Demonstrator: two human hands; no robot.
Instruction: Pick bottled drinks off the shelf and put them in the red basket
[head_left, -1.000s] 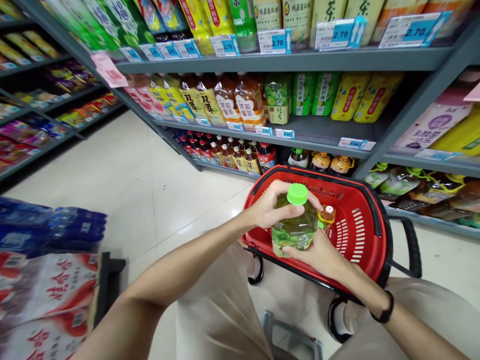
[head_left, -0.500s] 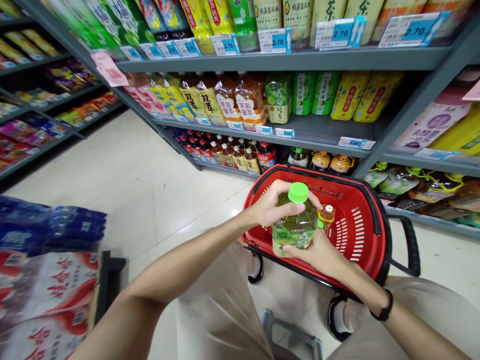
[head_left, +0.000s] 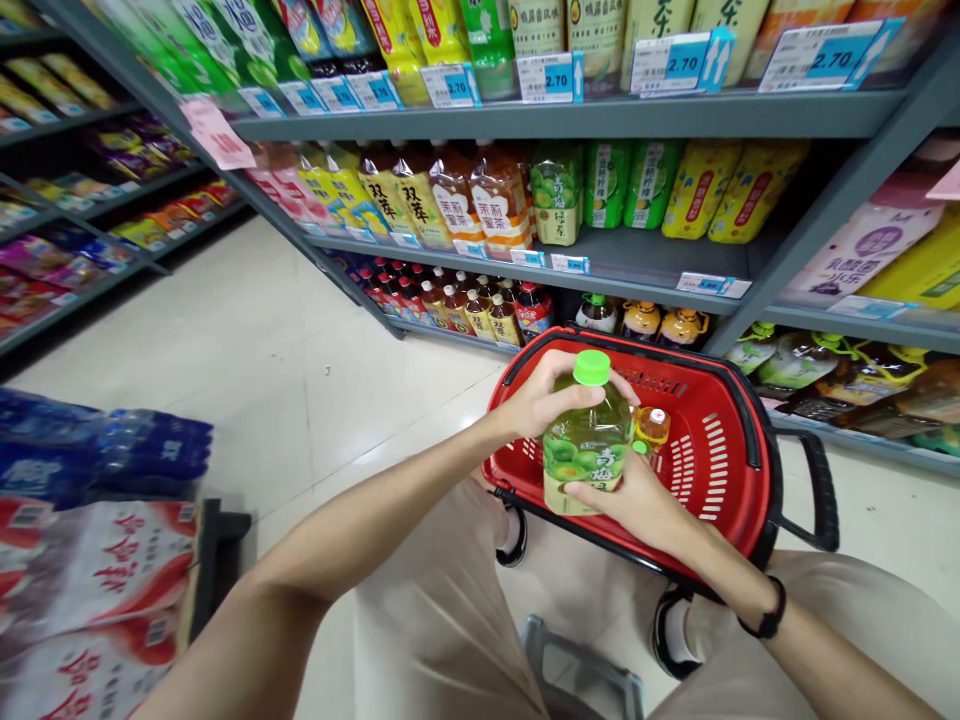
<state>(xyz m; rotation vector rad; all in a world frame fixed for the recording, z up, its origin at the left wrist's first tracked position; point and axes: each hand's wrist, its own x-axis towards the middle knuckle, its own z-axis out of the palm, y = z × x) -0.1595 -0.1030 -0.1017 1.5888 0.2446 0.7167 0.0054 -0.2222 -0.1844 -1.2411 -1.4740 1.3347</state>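
Both hands hold a large bottle of green tea (head_left: 583, 455) with a bright green cap, nearly upright above the red shopping basket (head_left: 739, 440). My left hand (head_left: 551, 395) wraps round the bottle's neck and shoulder, just below the cap. Lower down, my right hand (head_left: 637, 495) grips the side, its thumb across the front label. Behind the bottle, inside the basket, stands an orange-brown bottle (head_left: 652, 426) with a white cap. A second green cap (head_left: 639, 447) shows close by; the rest of it is hidden.
Drink shelves (head_left: 570, 122) with several rows of bottles and price tags stand ahead. The basket's black handle (head_left: 821, 490) sticks out right. Wrapped drink packs (head_left: 112, 560) are stacked at the left. A grey metal frame (head_left: 581, 665) is between my legs.
The green tea bottle is slightly more upright, its cap a little higher and further left. Both hands keep hold of it. The basket and shelves look the same.
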